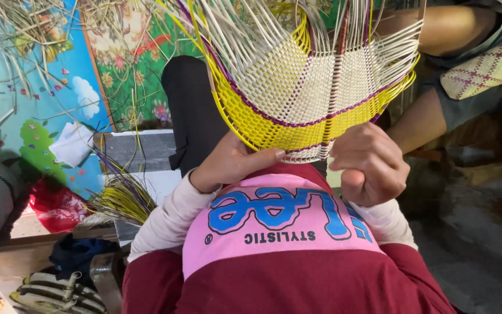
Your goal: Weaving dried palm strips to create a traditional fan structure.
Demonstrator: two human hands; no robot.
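A half-woven basket [303, 99] of white, yellow and purple plastic strips is held up in front of my chest, its loose white strands fanning upward. My left hand [233, 163] grips the basket's lower left edge, thumb pressed along the yellow band. My right hand [370, 166] is closed in a fist at the basket's lower right edge, seemingly pinching strands there. My pink and maroon shirt fills the bottom of the view.
A bundle of yellow and purple strips [120, 195] lies at the left beside a red bag [56, 206]. Colourful printed mats [59, 75] cover the floor. Another person's legs and arm [437, 64] sit at the upper right with a woven piece [486, 70].
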